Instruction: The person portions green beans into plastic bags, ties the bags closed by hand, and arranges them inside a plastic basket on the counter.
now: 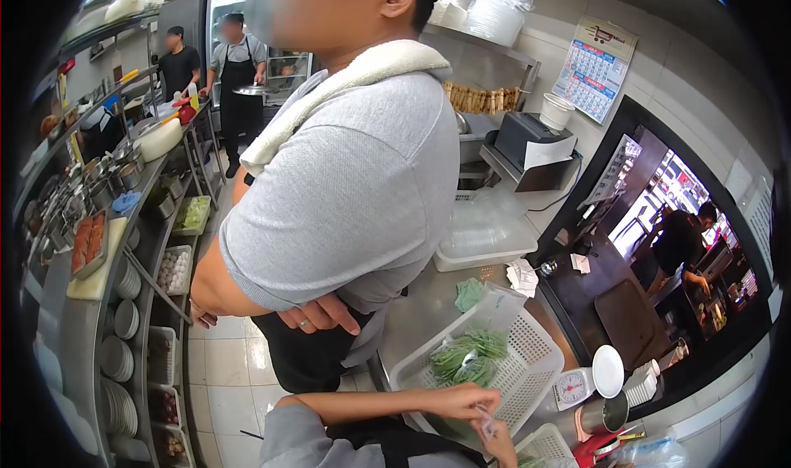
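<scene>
My left hand point(465, 401) reaches in from the left over the near edge of a white perforated plastic basket point(527, 344). Its fingers are closed in a pinch on a small translucent piece of plastic point(488, 427). Close below it, my right hand point(498, 445) also has its fingers closed at that plastic, partly cut off by the frame's bottom. Inside the basket, just beyond my hands, lie bundles of thin green vegetables point(470, 357), some seemingly in clear plastic.
A co-worker in a grey shirt point(354, 147) stands close on my left, arms folded. A kitchen scale point(572, 387), a metal pot point(614, 414) and a second basket point(545, 447) are on the right. Behind are a green cloth point(470, 293) and a white bin point(486, 254).
</scene>
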Available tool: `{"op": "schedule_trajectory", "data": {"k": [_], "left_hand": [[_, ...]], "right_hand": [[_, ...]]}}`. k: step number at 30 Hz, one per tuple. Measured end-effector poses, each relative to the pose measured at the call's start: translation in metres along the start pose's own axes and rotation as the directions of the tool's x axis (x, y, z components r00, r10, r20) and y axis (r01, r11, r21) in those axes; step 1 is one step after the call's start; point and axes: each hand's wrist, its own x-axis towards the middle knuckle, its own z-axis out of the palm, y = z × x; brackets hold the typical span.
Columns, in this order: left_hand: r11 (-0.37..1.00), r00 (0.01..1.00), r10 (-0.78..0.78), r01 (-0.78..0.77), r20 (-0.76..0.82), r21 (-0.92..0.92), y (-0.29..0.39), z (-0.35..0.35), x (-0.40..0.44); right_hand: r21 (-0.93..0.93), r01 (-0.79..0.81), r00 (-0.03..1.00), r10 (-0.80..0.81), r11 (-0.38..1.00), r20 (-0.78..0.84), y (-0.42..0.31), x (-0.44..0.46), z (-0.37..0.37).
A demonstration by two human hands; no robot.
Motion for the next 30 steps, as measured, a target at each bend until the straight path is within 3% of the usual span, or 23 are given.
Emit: {"op": "schedule_trajectory", "data": {"k": [1,3,5,6,7,9,11,13,15,16,18,21,22,23,25,26,28,29,30], "left_hand": [[0.993,0.994,0.033,-0.044,-0.1,-0.114,0.002,-0.002,0.001],[0.974,0.995,0.095,-0.084,-0.041,0.211,-0.024,-0.006,-0.009],[0.918,0.974,-0.095,0.006,0.206,0.397,-0.059,0.003,-0.02],[0.888,0.868,-0.3,0.103,0.395,0.448,-0.076,0.016,-0.024],[0.838,0.685,-0.481,0.176,0.546,0.517,-0.094,0.03,-0.028],[0.847,0.719,-0.484,0.241,0.5,0.473,-0.129,0.054,-0.04],[0.873,0.757,-0.447,0.254,0.476,0.416,-0.126,0.053,-0.04],[0.914,0.805,-0.366,0.217,0.467,0.343,-0.089,0.037,-0.032],[0.967,0.909,-0.181,0.095,0.376,0.235,-0.133,0.053,-0.039],[0.982,0.943,-0.085,0.024,0.323,0.186,-0.15,0.059,-0.041],[0.983,0.966,-0.146,0.117,0.214,0.143,-0.123,0.055,-0.04],[0.976,0.959,-0.219,0.213,0.177,0.053,-0.107,0.043,-0.035],[0.971,0.953,-0.237,0.238,0.19,0.022,-0.106,0.042,-0.033],[0.975,0.958,-0.22,0.223,0.183,0.007,-0.105,0.04,-0.032],[0.981,0.968,-0.185,0.191,0.169,-0.02,-0.102,0.039,-0.032],[0.979,0.966,-0.193,0.202,0.173,-0.036,-0.101,0.038,-0.031],[0.972,0.96,-0.212,0.226,0.184,-0.063,-0.099,0.037,-0.028],[1.0,0.991,-0.031,0.031,0.131,0.006,-0.11,0.04,-0.028],[0.983,0.984,0.154,-0.162,0.088,0.085,-0.125,0.044,-0.028]], "right_hand": [[0.063,0.056,0.998,-0.053,0.996,-0.044,-0.006,0.0,-0.001],[0.182,0.173,0.979,-0.149,0.968,-0.14,-0.018,0.0,-0.002],[0.082,0.283,0.953,-0.271,0.956,-0.135,-0.031,0.001,0.001],[0.031,0.335,0.935,-0.329,0.942,-0.129,-0.034,0.001,0.004],[-0.034,0.361,0.926,-0.363,0.932,-0.1,-0.033,0.003,0.008],[-0.16,0.414,0.905,-0.424,0.896,-0.034,-0.026,0.009,0.016],[-0.163,0.39,0.917,-0.399,0.906,-0.025,-0.024,0.016,0.019],[-0.146,0.373,0.923,-0.382,0.916,-0.037,-0.027,0.019,0.019],[-0.117,0.361,0.925,-0.371,0.925,-0.083,-0.034,0.022,0.016],[-0.016,0.331,0.937,-0.331,0.943,-0.109,-0.03,0.022,0.013],[0.188,0.266,0.96,-0.241,0.946,-0.144,-0.019,0.022,0.003],[0.632,0.319,0.948,-0.225,0.706,-0.226,-0.026,0.015,-0.016],[0.593,0.314,0.949,-0.237,0.742,-0.206,0.002,0.013,-0.025],[0.433,0.297,0.954,-0.247,0.851,-0.171,0.014,0.009,-0.031],[0.066,0.251,0.965,-0.244,0.966,-0.099,0.031,0.0,-0.038],[-0.239,0.247,0.965,-0.262,0.939,-0.033,0.032,-0.002,-0.034],[-0.31,0.273,0.96,-0.279,0.911,0.027,0.032,0.005,-0.022],[-0.343,0.288,0.956,-0.286,0.894,0.06,0.024,0.009,-0.01],[-0.205,0.226,0.968,-0.242,0.952,-0.057,0.021,0.013,0.003]]}}
